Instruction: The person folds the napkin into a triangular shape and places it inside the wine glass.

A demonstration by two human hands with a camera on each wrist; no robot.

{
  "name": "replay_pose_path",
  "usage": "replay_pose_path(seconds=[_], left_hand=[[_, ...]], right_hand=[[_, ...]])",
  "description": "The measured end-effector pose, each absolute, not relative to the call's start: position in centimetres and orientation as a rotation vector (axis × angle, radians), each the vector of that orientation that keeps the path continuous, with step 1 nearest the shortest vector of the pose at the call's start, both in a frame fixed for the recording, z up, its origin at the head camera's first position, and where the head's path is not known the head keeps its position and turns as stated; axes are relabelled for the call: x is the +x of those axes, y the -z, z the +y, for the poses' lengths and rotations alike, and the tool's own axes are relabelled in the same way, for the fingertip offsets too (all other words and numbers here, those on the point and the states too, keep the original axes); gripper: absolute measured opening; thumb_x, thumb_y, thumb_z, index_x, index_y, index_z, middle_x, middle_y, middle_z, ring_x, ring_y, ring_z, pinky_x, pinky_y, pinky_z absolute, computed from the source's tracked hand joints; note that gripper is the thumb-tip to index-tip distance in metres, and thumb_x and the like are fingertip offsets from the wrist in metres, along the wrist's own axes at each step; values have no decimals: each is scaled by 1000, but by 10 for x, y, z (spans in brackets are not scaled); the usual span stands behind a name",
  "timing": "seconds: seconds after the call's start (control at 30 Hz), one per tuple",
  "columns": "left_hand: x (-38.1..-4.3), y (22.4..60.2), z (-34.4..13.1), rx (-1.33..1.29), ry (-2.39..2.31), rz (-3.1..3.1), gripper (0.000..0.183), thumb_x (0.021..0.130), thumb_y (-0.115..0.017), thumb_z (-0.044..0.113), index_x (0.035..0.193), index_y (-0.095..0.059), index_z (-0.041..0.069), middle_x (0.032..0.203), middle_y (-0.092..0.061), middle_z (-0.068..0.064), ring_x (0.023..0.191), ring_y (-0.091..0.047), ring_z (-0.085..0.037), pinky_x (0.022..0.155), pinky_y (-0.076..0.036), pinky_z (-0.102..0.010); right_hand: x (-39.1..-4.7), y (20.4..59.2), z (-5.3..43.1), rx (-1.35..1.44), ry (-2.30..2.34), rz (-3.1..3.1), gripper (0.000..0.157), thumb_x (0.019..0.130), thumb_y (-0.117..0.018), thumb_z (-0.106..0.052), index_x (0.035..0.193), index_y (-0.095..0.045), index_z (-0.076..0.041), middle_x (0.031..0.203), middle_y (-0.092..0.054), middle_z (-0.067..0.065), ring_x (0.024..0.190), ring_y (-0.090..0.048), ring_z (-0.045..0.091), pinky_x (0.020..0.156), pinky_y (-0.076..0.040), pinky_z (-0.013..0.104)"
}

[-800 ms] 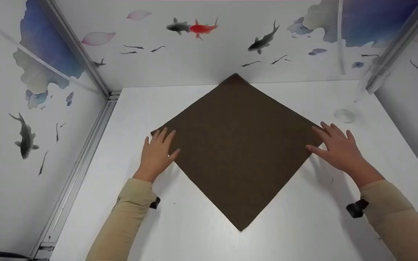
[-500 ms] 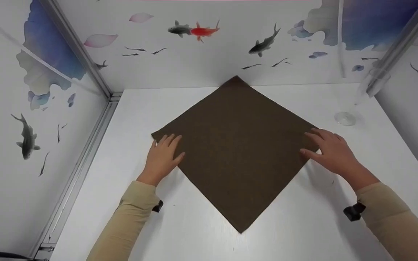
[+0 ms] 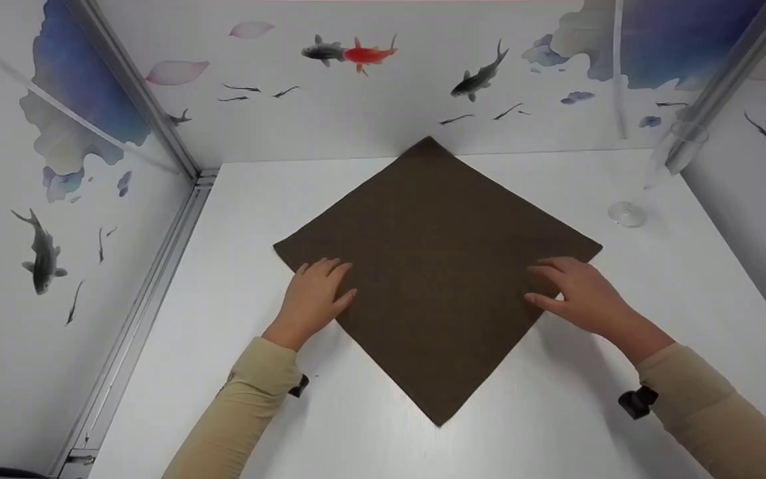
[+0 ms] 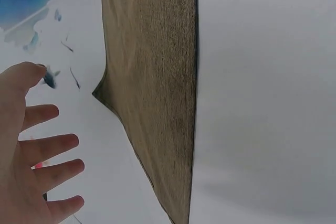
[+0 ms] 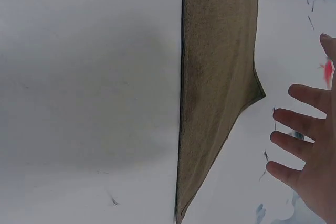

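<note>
Closest are two tan sleeves (image 3: 240, 399), one on each arm, and by each cuff sits a small black block (image 3: 638, 402). Next come two hands, the left hand (image 3: 313, 299) and the right hand (image 3: 582, 296). Both are up in the air over the two sides of a big, square brown cloth (image 3: 436, 286), with the fingers (image 4: 50, 148) spread apart. In the head view they look like they could be touching the cloth, but both wrist views show a gap. The wrist views also show the palm sides, while the head view shows the backs.

The cloth lies on a smooth white surface (image 3: 243, 206), turned like a diamond. Its four corners all show in the head view, and one points back between the sleeves. The far corner bends up against the white back wall (image 3: 356, 126), and the wrist views show that bend best.

Farther off, on the right, stands one clear glass (image 3: 675, 154) with a stem and a round foot. Only the head view shows it.

Two grey metal posts (image 3: 133, 80) stand at the back corners. The walls have one red fish (image 3: 370, 54), three big dark fish (image 3: 479, 76) and, at the back, two pink petals (image 3: 177, 72).
</note>
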State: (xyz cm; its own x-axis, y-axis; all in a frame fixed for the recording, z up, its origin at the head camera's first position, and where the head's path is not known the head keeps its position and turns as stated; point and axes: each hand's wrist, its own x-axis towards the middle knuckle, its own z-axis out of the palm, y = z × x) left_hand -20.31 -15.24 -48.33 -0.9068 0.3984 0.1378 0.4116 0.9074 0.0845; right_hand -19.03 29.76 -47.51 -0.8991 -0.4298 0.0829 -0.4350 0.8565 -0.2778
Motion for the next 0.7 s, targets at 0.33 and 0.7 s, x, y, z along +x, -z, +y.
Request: replay_pose_path(seconds=[0.33,0.7], left_hand=[[-180,504,-132,-838,154,-2929,45,97,-58,41,129,-61,10,127,-61,-10,119,-55,-27,103,-40,-49],[-171,500,-111,-1082,111,-2877,45,96,-59,42,127,-62,11,121,-62,-7,113,-58,-24,100,-43,-42]], right_hand=[[-170,486,271,871,-440,-3003,47,92,-67,-41,124,-64,-6,120,-62,12,113,-56,32,96,-44,52],[-157,493,242,1044,-388,-2988,42,90,-67,-44,118,-68,-12,114,-63,3,108,-57,24,93,-47,46]])
